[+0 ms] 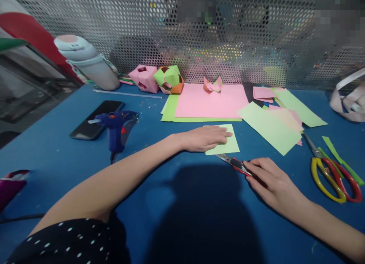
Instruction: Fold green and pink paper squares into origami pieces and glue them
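Note:
My left hand [207, 137] lies flat, fingers stretched out, on a small light-green paper square [230, 145] on the blue table [182, 203]. My right hand [270, 178] is closed round a red and black utility knife [235, 164]. Its blade tip sits at the lower edge of the green square.
A pink sheet [211, 101] on a green sheet lies behind, with folded paper pieces [212, 84], paper balls [169, 79] and loose green and pink sheets [270, 127]. Scissors [333, 176] lie right. A blue glue gun [115, 127], phone [97, 119] and bottle [88, 62] are left. A mesh wall backs the table.

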A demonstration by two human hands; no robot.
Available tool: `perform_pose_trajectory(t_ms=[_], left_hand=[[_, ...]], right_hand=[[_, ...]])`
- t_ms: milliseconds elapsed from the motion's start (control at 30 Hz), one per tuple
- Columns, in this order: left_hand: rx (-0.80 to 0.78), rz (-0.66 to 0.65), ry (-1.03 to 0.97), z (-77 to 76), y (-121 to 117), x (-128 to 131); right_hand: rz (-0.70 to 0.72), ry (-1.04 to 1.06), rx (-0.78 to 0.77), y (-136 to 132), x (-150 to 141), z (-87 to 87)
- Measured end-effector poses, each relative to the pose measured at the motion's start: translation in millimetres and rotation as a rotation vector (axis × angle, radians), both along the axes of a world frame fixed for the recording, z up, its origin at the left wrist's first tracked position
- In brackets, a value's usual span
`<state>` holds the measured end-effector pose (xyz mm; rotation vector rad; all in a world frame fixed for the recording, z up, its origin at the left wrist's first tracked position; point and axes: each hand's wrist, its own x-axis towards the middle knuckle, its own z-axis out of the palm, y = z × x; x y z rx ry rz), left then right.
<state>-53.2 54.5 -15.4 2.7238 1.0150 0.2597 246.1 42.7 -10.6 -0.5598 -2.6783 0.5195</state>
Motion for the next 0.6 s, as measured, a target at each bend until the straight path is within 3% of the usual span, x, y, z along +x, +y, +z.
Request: perform_pose_trajectory(t_ms=[600], left_hand=[[-0.021, 0.005, -0.023, -0.3, 0.2, -1.1]], right_hand=[[0.026, 0.012, -0.004, -2.0, -8.3, -2.0]])
